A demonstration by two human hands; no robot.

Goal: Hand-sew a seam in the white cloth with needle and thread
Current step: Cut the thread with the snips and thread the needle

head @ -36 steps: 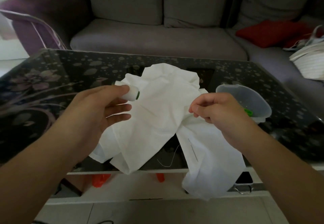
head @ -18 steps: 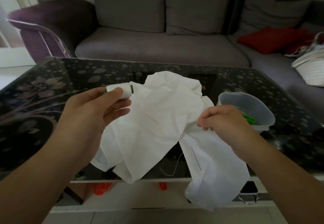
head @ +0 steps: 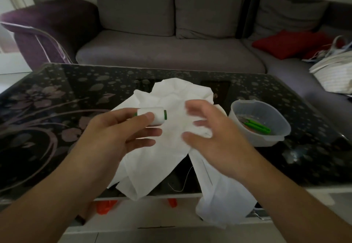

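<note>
Left hand [head: 114, 134] pinching white thread spool [head: 151, 116] between thumb and fingertips; right hand [head: 213, 138] blurred, fingers spread, holding nothing. White cloth [head: 167, 147] crumpled on glass table [head: 57, 109], one end hanging off near edge, loose thread [head: 182, 183] beside it. No needle visible. Likely still prep: threading and all stitching left.

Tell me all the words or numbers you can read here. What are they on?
None: no words or numbers show.
Thread spool in the left hand: plain white with green ends, no label seen.
Plastic bowl: no print seen.
Striped bag on the sofa: only stripes, no letters.
</note>
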